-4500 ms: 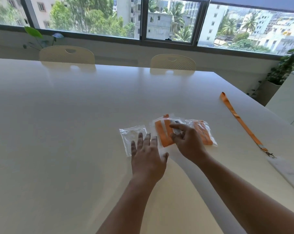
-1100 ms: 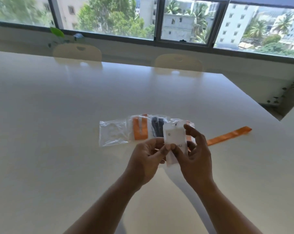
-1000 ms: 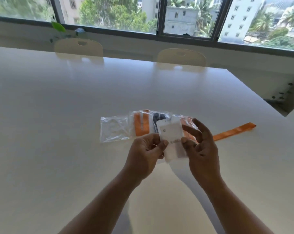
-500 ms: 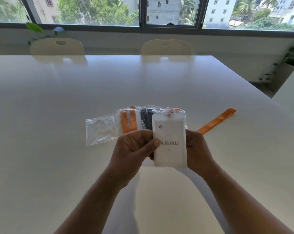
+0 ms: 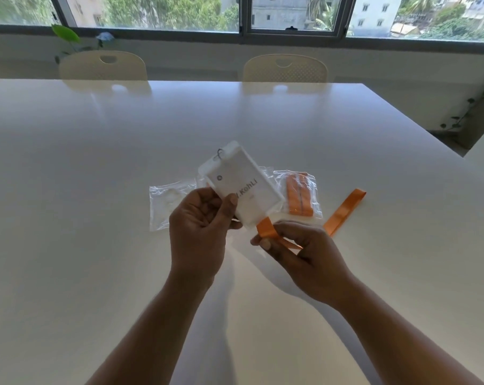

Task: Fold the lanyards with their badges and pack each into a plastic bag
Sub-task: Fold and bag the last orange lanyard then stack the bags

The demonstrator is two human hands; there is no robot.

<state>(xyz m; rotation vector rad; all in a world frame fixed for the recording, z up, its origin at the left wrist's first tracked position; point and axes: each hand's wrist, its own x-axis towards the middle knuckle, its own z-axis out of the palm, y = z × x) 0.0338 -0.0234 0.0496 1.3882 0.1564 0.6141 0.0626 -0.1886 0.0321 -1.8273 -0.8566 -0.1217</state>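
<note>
My left hand (image 5: 200, 226) grips a white badge (image 5: 242, 183) with printed lettering, tilted up to the left above the table. My right hand (image 5: 302, 254) pinches the orange lanyard strap (image 5: 266, 229) just below the badge. The strap's far end (image 5: 343, 212) lies on the table to the right. An empty clear plastic bag (image 5: 166, 207) lies flat left of my hands. A packed bag with a folded orange lanyard (image 5: 300, 197) lies behind my right hand. Other bags behind the badge are hidden.
The white table (image 5: 96, 176) stretches wide around my hands, its right edge running diagonally at the far right. Two beige chairs (image 5: 103, 65) stand at the far side under the window. Potted plants sit at the back left and far right.
The badge has tilted from upright to leaning left, held by my left hand alone. My right hand has come off the badge and taken the orange strap below it.
</note>
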